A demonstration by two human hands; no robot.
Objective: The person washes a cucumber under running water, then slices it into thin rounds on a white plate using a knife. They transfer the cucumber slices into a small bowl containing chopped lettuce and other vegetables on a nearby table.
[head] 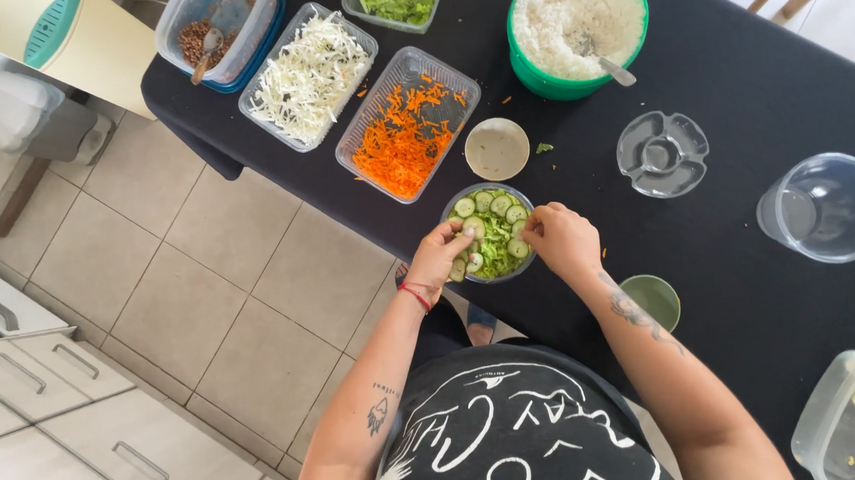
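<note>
On the black table (759,83), the clear salad bowl (489,232) at its near edge already holds chopped lettuce ringed with about seven cucumber slices (502,205), so the cucumber layer looks nearly laid. Beyond the bowl I count one green tub of rice (575,25), four clear trays (grated carrot (405,128), shredded cabbage (309,76), lettuce, a brown filling) and one small sauce cup (496,149). The left hand (438,256) pinches a slice at the bowl's left rim, and the right hand (563,241), fingers curled together, rests at its right rim.
</note>
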